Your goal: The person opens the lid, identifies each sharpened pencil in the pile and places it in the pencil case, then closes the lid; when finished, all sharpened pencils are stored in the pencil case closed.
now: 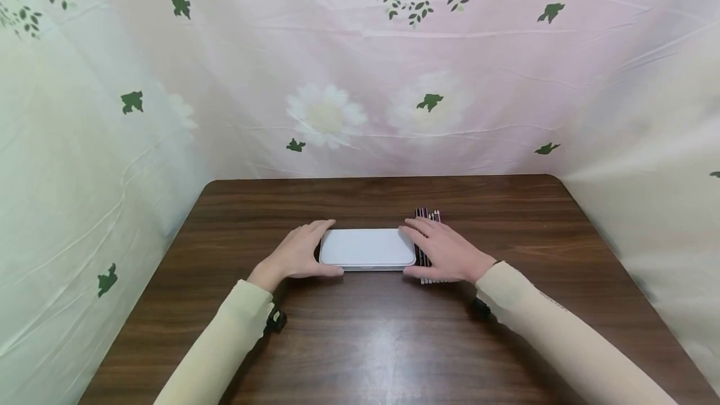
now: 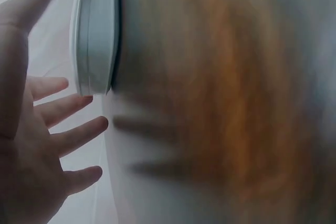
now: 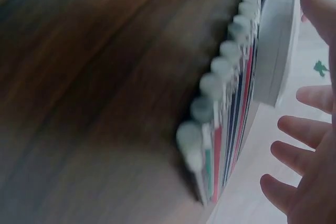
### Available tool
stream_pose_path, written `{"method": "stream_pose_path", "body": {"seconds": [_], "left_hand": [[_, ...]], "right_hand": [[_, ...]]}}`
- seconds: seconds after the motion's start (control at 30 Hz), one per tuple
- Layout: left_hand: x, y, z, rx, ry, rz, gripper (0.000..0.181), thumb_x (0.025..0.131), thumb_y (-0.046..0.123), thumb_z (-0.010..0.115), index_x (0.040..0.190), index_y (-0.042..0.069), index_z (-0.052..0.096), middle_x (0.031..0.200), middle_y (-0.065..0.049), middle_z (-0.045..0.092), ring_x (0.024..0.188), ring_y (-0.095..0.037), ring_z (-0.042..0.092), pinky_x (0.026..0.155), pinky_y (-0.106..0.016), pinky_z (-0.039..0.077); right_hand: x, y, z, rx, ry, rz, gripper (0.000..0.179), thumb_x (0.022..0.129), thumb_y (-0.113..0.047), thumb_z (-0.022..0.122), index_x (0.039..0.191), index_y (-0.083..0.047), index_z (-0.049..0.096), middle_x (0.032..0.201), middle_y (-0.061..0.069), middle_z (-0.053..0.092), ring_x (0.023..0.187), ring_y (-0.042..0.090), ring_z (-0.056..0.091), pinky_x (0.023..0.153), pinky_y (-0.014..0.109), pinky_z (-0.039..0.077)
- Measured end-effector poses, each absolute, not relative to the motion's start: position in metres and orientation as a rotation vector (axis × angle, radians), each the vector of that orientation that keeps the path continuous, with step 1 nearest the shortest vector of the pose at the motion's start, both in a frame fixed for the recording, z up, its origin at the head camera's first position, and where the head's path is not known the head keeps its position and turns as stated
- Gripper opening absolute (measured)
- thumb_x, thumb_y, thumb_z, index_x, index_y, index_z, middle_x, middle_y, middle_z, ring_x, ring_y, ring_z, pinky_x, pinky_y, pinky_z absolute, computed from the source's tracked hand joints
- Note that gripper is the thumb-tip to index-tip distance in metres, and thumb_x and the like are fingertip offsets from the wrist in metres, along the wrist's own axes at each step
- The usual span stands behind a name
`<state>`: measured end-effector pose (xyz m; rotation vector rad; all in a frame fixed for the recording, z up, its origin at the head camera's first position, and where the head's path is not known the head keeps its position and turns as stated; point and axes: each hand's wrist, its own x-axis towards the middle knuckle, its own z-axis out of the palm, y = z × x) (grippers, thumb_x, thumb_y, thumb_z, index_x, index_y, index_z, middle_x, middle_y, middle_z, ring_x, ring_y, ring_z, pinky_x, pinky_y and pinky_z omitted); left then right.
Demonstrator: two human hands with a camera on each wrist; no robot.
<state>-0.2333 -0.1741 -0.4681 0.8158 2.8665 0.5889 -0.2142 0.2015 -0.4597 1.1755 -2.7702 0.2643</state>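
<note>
A flat white case [image 1: 367,247] with rounded corners lies closed on the table, its long side facing me. My left hand [image 1: 300,255] is at its left end, thumb along the near edge and fingers toward the far side. In the left wrist view, those fingers are spread and straight, close to the end of the case [image 2: 97,35]. At the right end is my right hand [image 1: 447,254], its fingers extended by the corners. Beneath that hand, a row of pencils with white erasers [image 3: 211,85] lies beside the case, partly hidden from the head view.
The dark wood-grain table [image 1: 382,336] has rounded far corners. A pale cloth backdrop [image 1: 360,61] with leaves and flowers hangs behind it and on both sides. Dark wrist cameras sit under both cream sleeves [image 1: 219,342].
</note>
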Motion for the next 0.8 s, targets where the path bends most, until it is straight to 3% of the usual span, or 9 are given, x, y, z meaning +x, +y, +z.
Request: {"method": "stream_pose_path", "body": {"seconds": [0.43, 0.8], "left_hand": [[-0.234, -0.171, -0.469, 0.907, 2.879, 0.497, 0.105, 0.079, 0.068, 0.081, 0.159, 0.010, 0.045, 0.157, -0.009, 0.051, 0.146, -0.031, 0.047, 0.121, -0.061, 0.030], [-0.240, -0.165, -0.464, 0.875, 2.869, 0.490, 0.099, 0.076, 0.059, 0.088, 0.152, 0.006, 0.053, 0.150, -0.010, 0.057, 0.136, -0.030, 0.054, 0.113, -0.050, 0.045]], "right_hand": [[-0.220, 0.185, -0.463, 1.204, -2.799, 0.243, 0.086, 0.091, -0.056, 0.077, 0.152, -0.002, 0.050, 0.153, 0.018, 0.053, 0.138, 0.035, 0.054, 0.111, 0.054, 0.047], [-0.224, 0.182, -0.461, 1.207, -2.855, 0.277, 0.084, 0.091, -0.048, 0.079, 0.153, 0.001, 0.048, 0.152, 0.018, 0.052, 0.138, 0.033, 0.053, 0.113, 0.048, 0.046]]}}
